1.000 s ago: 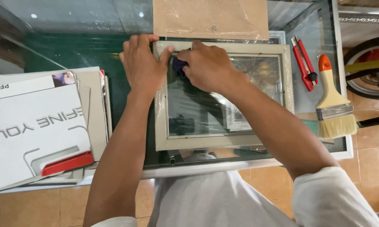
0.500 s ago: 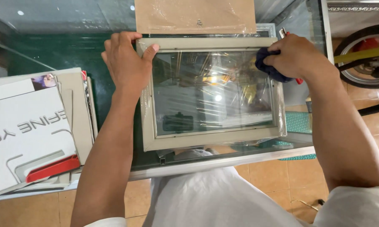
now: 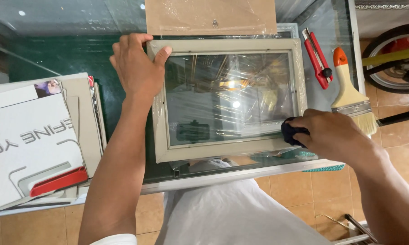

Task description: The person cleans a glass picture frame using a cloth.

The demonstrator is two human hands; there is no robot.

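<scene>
1. The left hand (image 3: 136, 68) presses the far left corner of a pale picture frame (image 3: 227, 152) on the glass table (image 3: 68, 59).
2. The right hand (image 3: 331, 134) holds a dark cloth (image 3: 291, 131) at the frame's near right corner.
3. A red utility knife (image 3: 317, 56) and a paintbrush (image 3: 351, 95) lie just right.

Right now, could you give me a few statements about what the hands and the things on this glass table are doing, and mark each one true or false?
1. The left hand rests on the top left corner of the picture frame. True.
2. The right hand holds a dark cloth at the frame's lower right corner. True.
3. The paintbrush lies inside the frame, on its glass. False: it lies on the table to the right of the frame.
4. The red knife is in the right hand. False: it lies on the table, untouched, above the brush.
5. A brown backing board lies beyond the frame's far edge. True.
</scene>
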